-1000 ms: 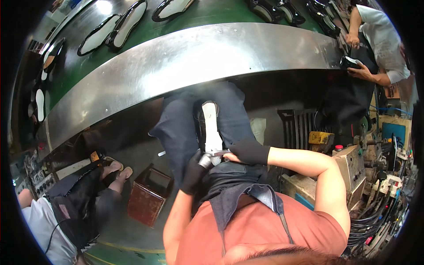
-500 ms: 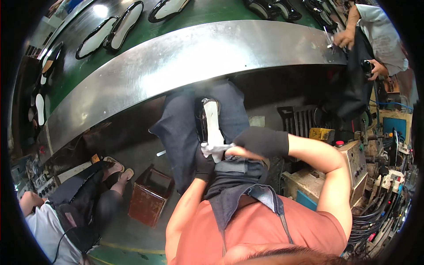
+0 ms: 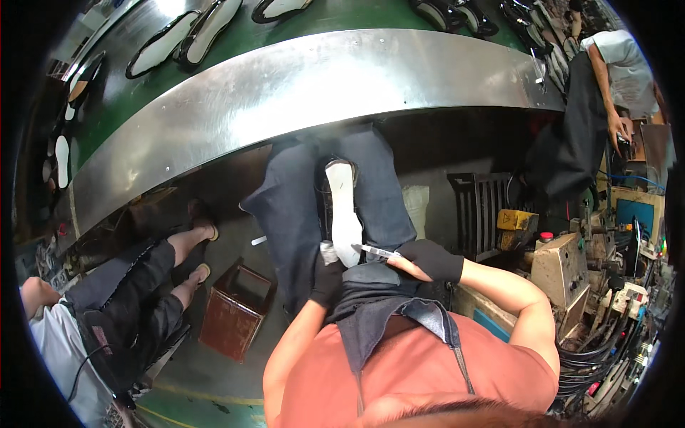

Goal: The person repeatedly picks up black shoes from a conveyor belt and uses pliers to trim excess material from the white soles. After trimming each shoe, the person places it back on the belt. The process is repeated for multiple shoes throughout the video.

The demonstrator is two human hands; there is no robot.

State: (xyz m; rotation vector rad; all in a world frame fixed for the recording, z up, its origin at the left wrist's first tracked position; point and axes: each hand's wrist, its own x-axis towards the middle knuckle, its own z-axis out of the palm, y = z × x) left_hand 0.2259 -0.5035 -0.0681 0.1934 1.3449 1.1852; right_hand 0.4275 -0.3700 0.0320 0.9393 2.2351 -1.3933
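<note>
A shoe point(image 3: 342, 202) with a white sole and glossy black sides lies sole up between my thighs, on dark blue cloth. My left hand point(image 3: 327, 280), in a black fingerless glove, is closed against the shoe's near left edge, with whitish wrapping showing at its fingers. My right hand point(image 3: 429, 261), gloved the same way, pinches a slim silvery pen point(image 3: 378, 251). The pen's dark tip points left and meets the near part of the white sole, or hovers just over it. My left fingertips are partly hidden.
Ahead runs a metal-edged bench point(image 3: 285, 89) with a green top bearing several black shoes point(image 3: 214, 28). A brown wooden stool point(image 3: 235, 321) stands left, near a seated person point(image 3: 128, 299). Machinery with cables point(image 3: 560, 271) is close on my right. Another person point(image 3: 621, 78) stands far right.
My hands have drawn apart; the right one has moved right and slightly down with the pen, baring more of the sole. The person at far right has lowered an arm from the bench.
</note>
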